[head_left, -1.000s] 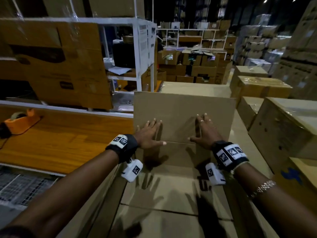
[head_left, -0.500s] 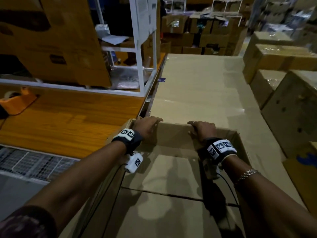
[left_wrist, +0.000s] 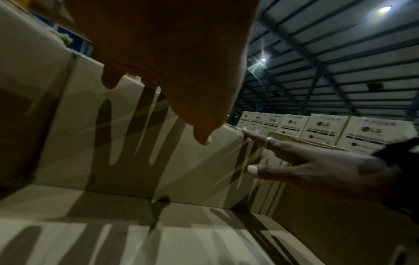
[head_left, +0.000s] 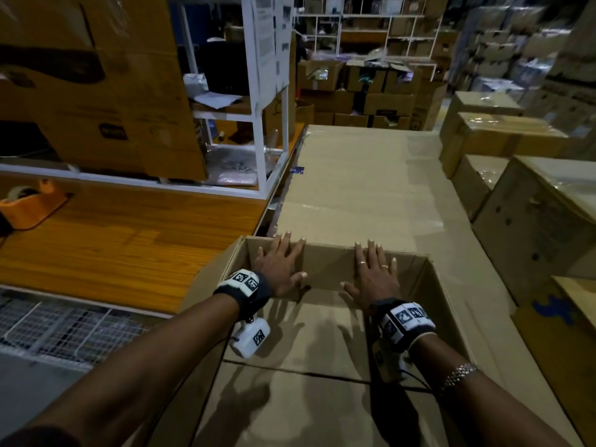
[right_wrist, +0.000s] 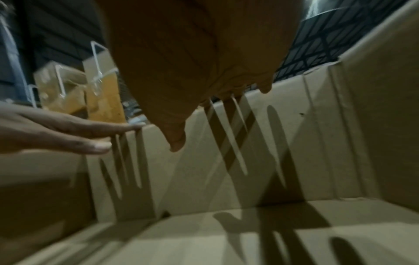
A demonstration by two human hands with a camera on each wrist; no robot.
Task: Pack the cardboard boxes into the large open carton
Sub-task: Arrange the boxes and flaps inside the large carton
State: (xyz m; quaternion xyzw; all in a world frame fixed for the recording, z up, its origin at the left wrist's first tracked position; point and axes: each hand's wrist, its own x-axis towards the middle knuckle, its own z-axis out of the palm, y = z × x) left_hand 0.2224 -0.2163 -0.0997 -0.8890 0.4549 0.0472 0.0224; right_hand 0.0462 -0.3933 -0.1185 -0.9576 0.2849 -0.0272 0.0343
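Note:
The large open carton (head_left: 329, 269) stands right in front of me, with nothing on its floor (head_left: 306, 337). Both hands lie flat against the inside of its far wall, fingers straight and spread, fingertips reaching the top rim. My left hand (head_left: 280, 262) is at the wall's left part and my right hand (head_left: 374, 272) at its right part. In the left wrist view the left hand (left_wrist: 170, 62) fills the top, with the right hand (left_wrist: 306, 161) beside it. The right wrist view mirrors this: right hand (right_wrist: 197, 62), left hand (right_wrist: 56, 130). Sealed cardboard boxes (head_left: 503, 137) stand at the right.
A broad flat cardboard surface (head_left: 351, 175) stretches beyond the carton. More boxes (head_left: 541, 227) crowd the right side. To the left are a wooden table (head_left: 113, 240) with an orange tape dispenser (head_left: 29, 201), a white shelf frame (head_left: 267, 124) and a wire rack (head_left: 48, 330).
The far flap that stood upright a second ago has gone down outward. My hands then curled over the rim, and now lie flat on the inner far wall.

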